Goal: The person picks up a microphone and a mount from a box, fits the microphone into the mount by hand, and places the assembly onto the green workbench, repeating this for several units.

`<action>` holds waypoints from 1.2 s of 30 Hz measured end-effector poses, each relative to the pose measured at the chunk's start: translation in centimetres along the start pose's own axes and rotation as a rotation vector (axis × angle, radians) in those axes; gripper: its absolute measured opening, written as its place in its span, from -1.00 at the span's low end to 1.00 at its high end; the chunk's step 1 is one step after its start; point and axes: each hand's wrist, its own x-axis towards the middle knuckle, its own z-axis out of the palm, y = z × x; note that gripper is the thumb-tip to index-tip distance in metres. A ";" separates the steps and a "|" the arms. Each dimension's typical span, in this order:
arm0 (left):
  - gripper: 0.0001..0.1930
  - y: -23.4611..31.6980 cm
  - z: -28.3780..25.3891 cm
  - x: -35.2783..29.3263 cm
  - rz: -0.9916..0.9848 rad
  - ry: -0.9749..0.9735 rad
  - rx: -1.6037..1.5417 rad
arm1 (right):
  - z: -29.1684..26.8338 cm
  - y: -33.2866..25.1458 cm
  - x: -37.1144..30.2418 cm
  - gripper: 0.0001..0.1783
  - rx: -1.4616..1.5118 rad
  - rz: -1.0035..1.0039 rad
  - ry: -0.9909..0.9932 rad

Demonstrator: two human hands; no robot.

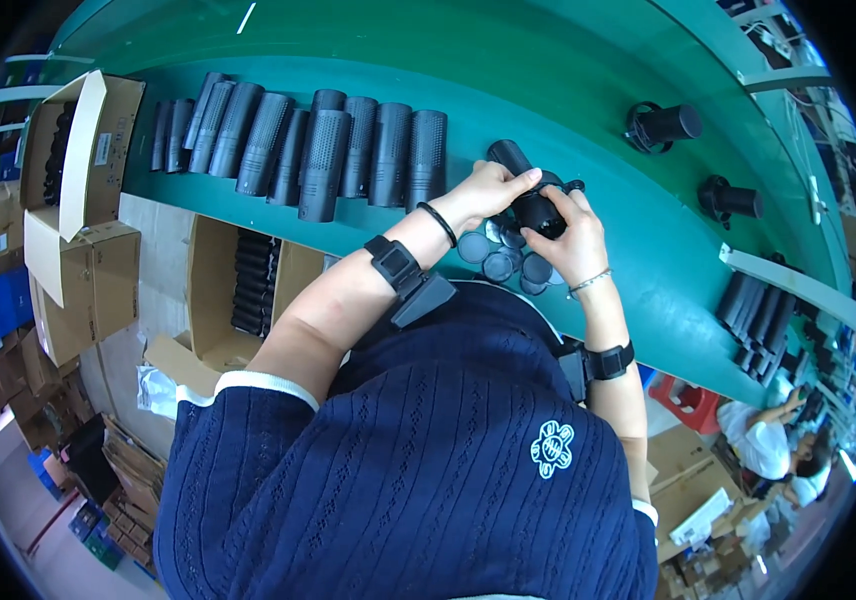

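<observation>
Over the green workbench (pixel 348 225), a black cylindrical part (pixel 538 214) is held between both my hands. My left hand (pixel 493 190) is closed on its upper left side, thumb stretched along it. Around its lower right side curl the fingers of my right hand (pixel 578 240). A narrower black cylinder end (pixel 510 155) shows beyond my left hand; whether it belongs to the held part I cannot tell. Several dark round discs (pixel 498 265) lie loose just below my hands, close to the bench's near edge.
Several black perforated tubes (pixel 325 165) stand left of my hands. Two black cylindrical fixtures (pixel 668 124) are at the right back. More dark tubes (pixel 756 312) lie far right. Cardboard boxes (pixel 98 280) fill the left side. Other people (pixel 758 440) sit at lower right.
</observation>
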 end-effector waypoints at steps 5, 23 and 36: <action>-0.32 0.6 0.1 -0.3 0.020 0.066 0.243 | 0.1 0.1 0.3 -0.36 -0.050 0.047 -0.060; -0.36 0.1 -0.2 -1.0 -0.026 0.103 0.116 | 0.3 -0.4 0.0 -0.43 -0.079 0.036 -0.011; -0.65 -1.4 -0.6 -1.3 -0.259 -0.205 -0.840 | -0.1 0.1 -1.6 -0.36 -0.081 -0.237 0.169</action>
